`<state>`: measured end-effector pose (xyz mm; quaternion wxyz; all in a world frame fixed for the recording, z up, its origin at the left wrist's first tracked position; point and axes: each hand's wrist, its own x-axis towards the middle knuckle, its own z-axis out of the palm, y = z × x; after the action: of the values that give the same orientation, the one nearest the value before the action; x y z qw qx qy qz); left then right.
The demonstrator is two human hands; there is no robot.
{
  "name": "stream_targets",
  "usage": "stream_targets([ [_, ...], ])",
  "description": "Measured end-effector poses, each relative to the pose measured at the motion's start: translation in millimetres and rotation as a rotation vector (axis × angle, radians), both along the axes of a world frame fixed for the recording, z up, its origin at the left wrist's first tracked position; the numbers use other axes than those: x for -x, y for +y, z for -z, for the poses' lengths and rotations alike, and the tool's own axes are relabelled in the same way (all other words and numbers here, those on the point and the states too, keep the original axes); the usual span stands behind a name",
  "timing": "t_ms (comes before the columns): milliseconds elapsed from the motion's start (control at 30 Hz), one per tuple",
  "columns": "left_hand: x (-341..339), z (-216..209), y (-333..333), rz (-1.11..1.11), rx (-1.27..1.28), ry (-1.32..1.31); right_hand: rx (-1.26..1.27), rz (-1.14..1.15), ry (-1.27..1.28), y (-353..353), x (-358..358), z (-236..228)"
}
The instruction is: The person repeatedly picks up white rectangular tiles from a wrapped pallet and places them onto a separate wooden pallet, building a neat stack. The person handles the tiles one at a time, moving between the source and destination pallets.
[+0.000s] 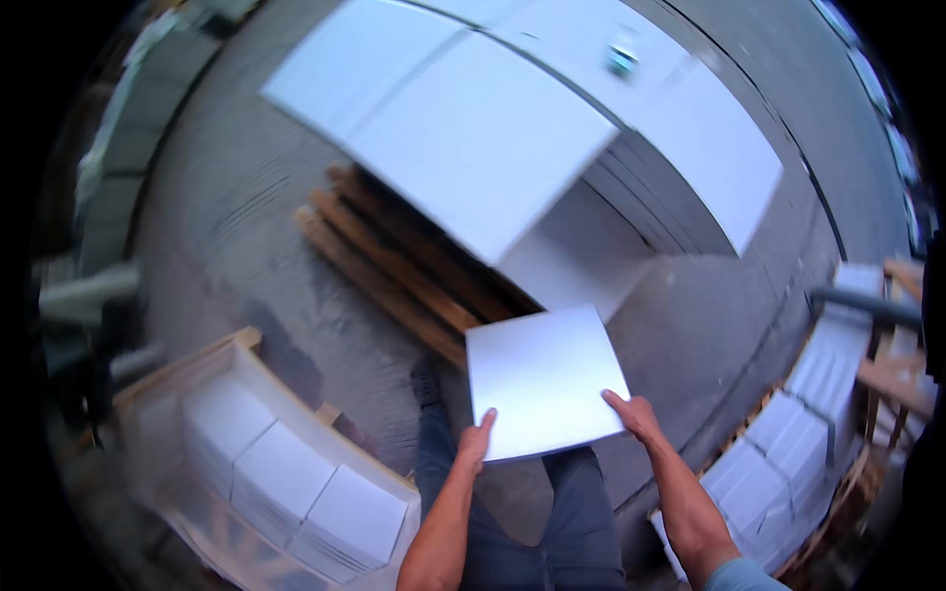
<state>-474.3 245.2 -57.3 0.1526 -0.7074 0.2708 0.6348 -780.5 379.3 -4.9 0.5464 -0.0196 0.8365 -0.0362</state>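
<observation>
Between my two hands a square white panel (547,379) is held roughly flat in front of my legs. My left hand (475,443) grips its left edge with the thumb on top, while my right hand (634,414) grips the right edge the same way. The fingers under the panel are hidden. Just beyond it stand tall stacks of white panels (483,138). One part of that load is lower, with a white surface (576,251) near the held panel's far edge. Brown wooden pallet boards (384,261) show along the load's left side.
At lower left a wooden-framed crate (296,389) holds several white stacks. More strapped white stacks (778,453) stand at lower right beside wooden frames (897,384). A blurred small green-and-white object (622,61) sits on the far stack. Grey concrete floor (227,217) surrounds the load.
</observation>
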Motion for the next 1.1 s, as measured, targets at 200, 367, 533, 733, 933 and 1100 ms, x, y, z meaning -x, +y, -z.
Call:
stream_targets([
  [200,-61.1,-25.9,20.2,-0.350,-0.156,0.138,-0.182,-0.185,-0.092,-54.9,-36.6,-49.8],
  [367,-152.9,-23.3,75.4,-0.627,-0.260,0.224,-0.290,-0.367,-0.164,-78.7,-120.4,-76.9],
  [533,-229.8,-63.4,53.9,-0.723,-0.357,0.185,-0.391,-0.478,-0.125,-115.7,-204.8,-98.8],
  [733,-332.6,-74.8,49.5,-0.997,-0.224,0.243,-0.376,-0.832,-0.021,-232.0,-342.6,-138.6],
  [933,-388.1,-76.5,10.4,-1.312,-0.100,0.220,-0.210,-1.274,0.103,-386.6,-453.8,-125.6],
  [1100,-445.0,-75.5,-10.0,-1.576,0.116,0.263,-0.161,-1.362,0.035,-460.6,-580.4,-149.8],
])
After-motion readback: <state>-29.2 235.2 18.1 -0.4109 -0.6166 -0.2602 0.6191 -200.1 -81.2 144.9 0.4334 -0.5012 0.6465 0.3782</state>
